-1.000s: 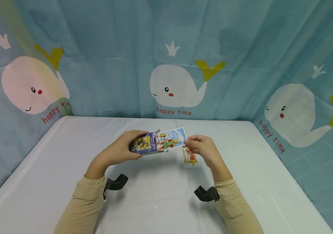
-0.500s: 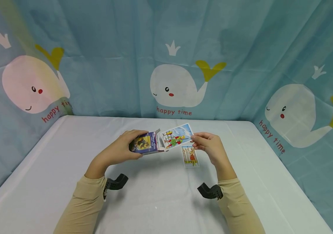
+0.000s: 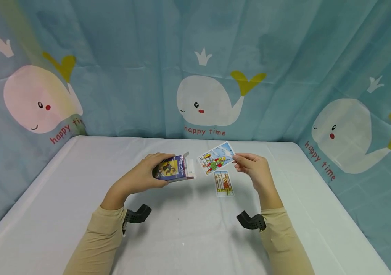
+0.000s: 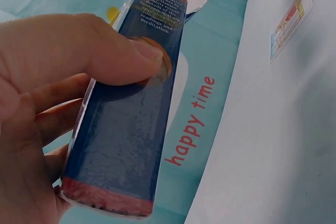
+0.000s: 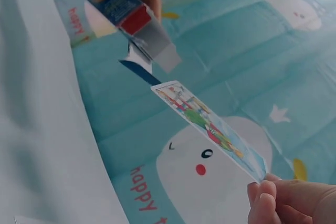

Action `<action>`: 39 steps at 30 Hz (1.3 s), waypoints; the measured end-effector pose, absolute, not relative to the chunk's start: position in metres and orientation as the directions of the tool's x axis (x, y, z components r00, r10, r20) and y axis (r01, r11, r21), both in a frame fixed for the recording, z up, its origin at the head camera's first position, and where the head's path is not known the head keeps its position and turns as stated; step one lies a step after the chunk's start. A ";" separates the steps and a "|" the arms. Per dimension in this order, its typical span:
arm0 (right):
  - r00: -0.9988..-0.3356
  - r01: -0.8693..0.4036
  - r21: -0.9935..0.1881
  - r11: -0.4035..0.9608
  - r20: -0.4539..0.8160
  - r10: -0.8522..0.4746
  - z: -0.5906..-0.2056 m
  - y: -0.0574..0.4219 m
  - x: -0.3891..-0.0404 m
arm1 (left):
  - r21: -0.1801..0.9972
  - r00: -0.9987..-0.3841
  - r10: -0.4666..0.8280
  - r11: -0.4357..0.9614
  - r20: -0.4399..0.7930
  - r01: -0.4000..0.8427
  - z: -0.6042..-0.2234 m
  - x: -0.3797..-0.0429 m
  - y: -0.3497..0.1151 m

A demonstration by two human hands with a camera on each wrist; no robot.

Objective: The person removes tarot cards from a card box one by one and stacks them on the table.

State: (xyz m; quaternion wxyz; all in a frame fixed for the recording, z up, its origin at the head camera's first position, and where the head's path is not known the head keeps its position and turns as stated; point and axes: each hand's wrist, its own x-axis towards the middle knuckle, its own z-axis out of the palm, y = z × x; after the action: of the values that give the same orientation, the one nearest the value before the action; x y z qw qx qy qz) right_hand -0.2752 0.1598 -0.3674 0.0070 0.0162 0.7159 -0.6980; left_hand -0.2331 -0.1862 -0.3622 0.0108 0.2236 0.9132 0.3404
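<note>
My left hand (image 3: 146, 172) grips a blue tarot card box (image 3: 172, 169), its thumb along the narrow side (image 4: 126, 129). The box's end flaps stand open toward the right. Between thumb and fingers, my right hand (image 3: 254, 168) pinches a tarot card (image 3: 217, 157) by its right end; a figure in green and red shows against a blue sky. In the head view the card is apart from the box and tilted. Below it, a second tarot card (image 3: 224, 183) with upright staves lies face up on the table.
White cloth covers the table (image 3: 181, 236). Behind it hangs a teal curtain (image 3: 130, 95) printed with whales and "happy time". Each wrist carries a black camera mount, the left one (image 3: 138, 214) and the right one (image 3: 251, 220).
My right hand has drawn the tarot card out of the box, up and to the right, uncovering the card on the table. The left hand and the box have hardly moved.
</note>
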 end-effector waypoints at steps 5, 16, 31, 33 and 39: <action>-0.999 0.033 -0.999 0.028 -0.032 0.041 -0.370 0.170 -0.282 | 0.634 -0.896 0.426 0.659 0.128 0.404 -0.363 -0.234 -0.185; -1.000 0.010 -0.967 0.253 -0.012 -0.007 -0.376 0.185 -0.303 | 0.637 -0.892 0.436 0.655 0.123 0.407 -0.364 -0.234 -0.184; -0.997 0.030 -0.922 0.387 -0.056 -0.056 -0.379 0.189 -0.318 | 0.640 -0.891 0.442 0.655 0.107 0.402 -0.365 -0.235 -0.182; -0.996 0.033 -0.916 0.401 -0.063 -0.062 -0.381 0.190 -0.320 | 0.640 -0.891 0.441 0.656 0.103 0.399 -0.365 -0.234 -0.182; -0.991 0.026 -0.892 0.452 -0.081 -0.103 -0.384 0.190 -0.326 | 0.645 -0.889 0.446 0.651 0.101 0.400 -0.364 -0.234 -0.181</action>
State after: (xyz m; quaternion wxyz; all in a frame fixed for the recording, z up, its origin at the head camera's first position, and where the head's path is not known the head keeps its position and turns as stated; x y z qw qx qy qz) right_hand -0.3263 0.1903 -0.3841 0.0616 -0.0228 0.8498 -0.5229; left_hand -0.2336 -0.1806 -0.3643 0.0331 0.2331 0.9080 0.3465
